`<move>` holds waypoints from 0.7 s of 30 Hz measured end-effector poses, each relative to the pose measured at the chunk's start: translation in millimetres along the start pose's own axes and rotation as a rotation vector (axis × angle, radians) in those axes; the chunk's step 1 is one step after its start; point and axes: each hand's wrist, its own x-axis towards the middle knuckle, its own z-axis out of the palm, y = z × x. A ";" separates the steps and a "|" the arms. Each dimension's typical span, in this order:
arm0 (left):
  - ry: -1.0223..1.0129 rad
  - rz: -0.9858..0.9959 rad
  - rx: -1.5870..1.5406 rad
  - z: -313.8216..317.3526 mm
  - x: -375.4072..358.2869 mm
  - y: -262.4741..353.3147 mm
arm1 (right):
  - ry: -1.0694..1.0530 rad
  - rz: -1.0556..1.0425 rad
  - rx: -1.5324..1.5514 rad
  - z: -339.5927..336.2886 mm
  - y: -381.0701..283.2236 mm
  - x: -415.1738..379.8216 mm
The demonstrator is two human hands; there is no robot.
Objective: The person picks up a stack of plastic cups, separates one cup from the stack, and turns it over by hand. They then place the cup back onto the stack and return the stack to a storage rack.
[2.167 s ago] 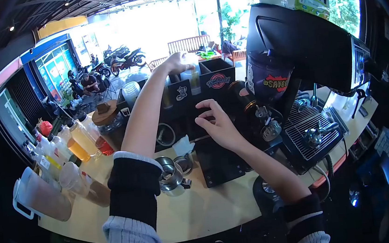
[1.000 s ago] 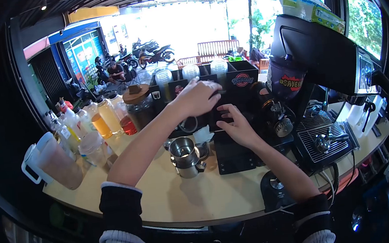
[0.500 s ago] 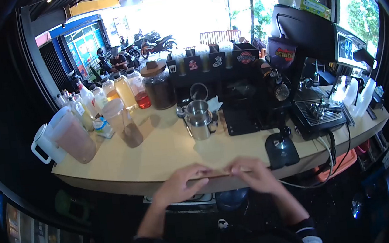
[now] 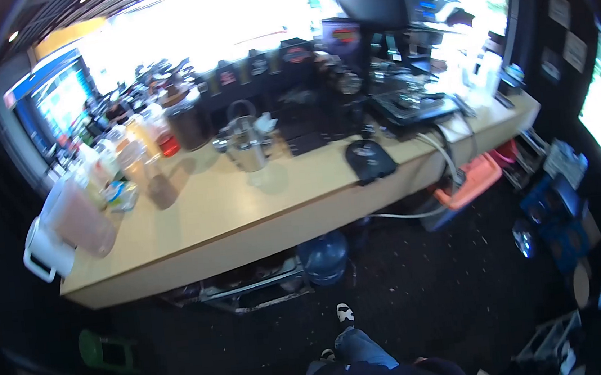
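The long pale bench (image 4: 244,207) runs across the view from lower left to upper right, and the person stands well back from it. Only a knee and a shoe (image 4: 344,315) show at the bottom edge. The left hand and the right hand are both outside the picture, so I cannot tell how open either grip is or whether it holds anything.

At the far right end of the bench stands the dark espresso machine (image 4: 408,97), with a black organiser (image 4: 260,72) along the back edge to its left. At the left end there is a big plastic jug (image 4: 72,224) with a white handle and a pinkish content. Under the bench lies a blue water bottle (image 4: 324,257), and further right an orange crate (image 4: 470,182) sits on the floor.

The steel pitcher (image 4: 247,145) stands upright in the middle of the bench, in front of the organiser. It looks stiff and smooth, so probably a little slippery when wet, and light if it is empty; the frame is too blurred to see inside. The loop handle that rises behind its rim seems the safest place to hold it, otherwise around the body.

Around it: a dark jar (image 4: 186,126) and a row of syrup bottles (image 4: 144,141) to the left, near but apart. A black tamping mat (image 4: 369,159) lies to the right at the front edge. A pale cable (image 4: 442,156) hangs over the edge beside it. The front of the pitcher is open bench.
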 end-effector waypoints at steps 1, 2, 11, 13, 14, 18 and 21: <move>-0.008 -0.016 0.022 -3.5 -1.8 4.4 | -0.023 0.164 0.079 -9.1 9.4 -41.3; -0.013 -0.016 0.048 -10.1 -0.9 12.1 | -0.016 0.251 0.161 -9.1 20.0 -66.1; 0.065 0.265 0.533 -61.8 65.0 131.5 | 0.105 0.453 0.732 3.8 37.3 -137.2; 0.202 0.208 0.275 -82.8 77.7 214.0 | 0.127 0.458 0.809 5.6 47.5 -135.2; 0.205 0.258 0.262 -84.0 91.9 254.8 | 0.124 0.471 0.834 2.1 55.0 -137.2; 0.126 0.254 0.168 -27.7 123.0 403.5 | 0.149 0.537 0.952 -1.1 94.9 -142.1; -0.133 0.343 0.383 36.1 130.4 509.4 | 0.188 0.598 1.038 -10.3 128.2 -142.7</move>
